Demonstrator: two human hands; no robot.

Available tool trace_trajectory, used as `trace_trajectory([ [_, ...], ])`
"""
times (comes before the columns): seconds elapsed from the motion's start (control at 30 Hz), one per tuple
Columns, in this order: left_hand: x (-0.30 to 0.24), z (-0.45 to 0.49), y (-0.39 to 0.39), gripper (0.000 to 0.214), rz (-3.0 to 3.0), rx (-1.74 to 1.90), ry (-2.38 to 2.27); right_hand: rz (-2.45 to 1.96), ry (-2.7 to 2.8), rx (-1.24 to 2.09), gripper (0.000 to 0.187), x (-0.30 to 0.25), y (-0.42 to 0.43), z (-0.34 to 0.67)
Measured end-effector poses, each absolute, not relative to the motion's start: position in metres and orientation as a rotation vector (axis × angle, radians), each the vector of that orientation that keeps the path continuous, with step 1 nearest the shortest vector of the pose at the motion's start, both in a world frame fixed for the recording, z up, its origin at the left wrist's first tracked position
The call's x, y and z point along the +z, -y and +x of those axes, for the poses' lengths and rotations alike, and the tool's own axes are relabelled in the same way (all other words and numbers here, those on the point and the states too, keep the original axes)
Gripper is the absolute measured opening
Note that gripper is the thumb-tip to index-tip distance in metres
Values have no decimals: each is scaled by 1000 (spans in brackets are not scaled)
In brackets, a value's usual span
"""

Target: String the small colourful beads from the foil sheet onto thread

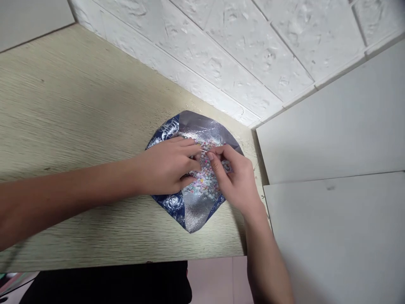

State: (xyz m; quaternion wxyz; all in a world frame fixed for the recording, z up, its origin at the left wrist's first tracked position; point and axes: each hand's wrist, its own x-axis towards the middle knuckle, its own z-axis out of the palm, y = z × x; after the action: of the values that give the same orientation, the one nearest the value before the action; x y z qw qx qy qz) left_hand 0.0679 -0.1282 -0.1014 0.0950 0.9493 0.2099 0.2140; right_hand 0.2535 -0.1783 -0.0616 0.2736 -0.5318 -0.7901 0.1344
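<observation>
A shiny silver and dark blue patterned pouch or mat [198,213] lies on the table with a heap of small, mostly pale beads [207,179] in its middle. Palm down over the left side of the heap is my left hand [172,164], its fingers spread and their tips among the beads. On the right, my right hand [232,175] pinches a thin white thread [203,150] between thumb and forefinger. That thread reaches toward my left fingertips; whether they touch it, I cannot tell.
The pale wood-grain table [79,105] meets a white brick-textured wall [221,55] behind. White panels [332,126] stand close on the right, past the table's edge. Below the front edge a black-clothed lap [126,283] and pinkish floor [211,278] show.
</observation>
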Motion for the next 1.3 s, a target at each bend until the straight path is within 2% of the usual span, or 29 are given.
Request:
trace_trajectory([
  [0.7,-91,66,129,19,2755,525,-722,-1460,2103,281,15,-65,172,256],
  [1.3,-89,68,128,14,2677,585,-669,-1440,2115,235,18,-66,170,257],
])
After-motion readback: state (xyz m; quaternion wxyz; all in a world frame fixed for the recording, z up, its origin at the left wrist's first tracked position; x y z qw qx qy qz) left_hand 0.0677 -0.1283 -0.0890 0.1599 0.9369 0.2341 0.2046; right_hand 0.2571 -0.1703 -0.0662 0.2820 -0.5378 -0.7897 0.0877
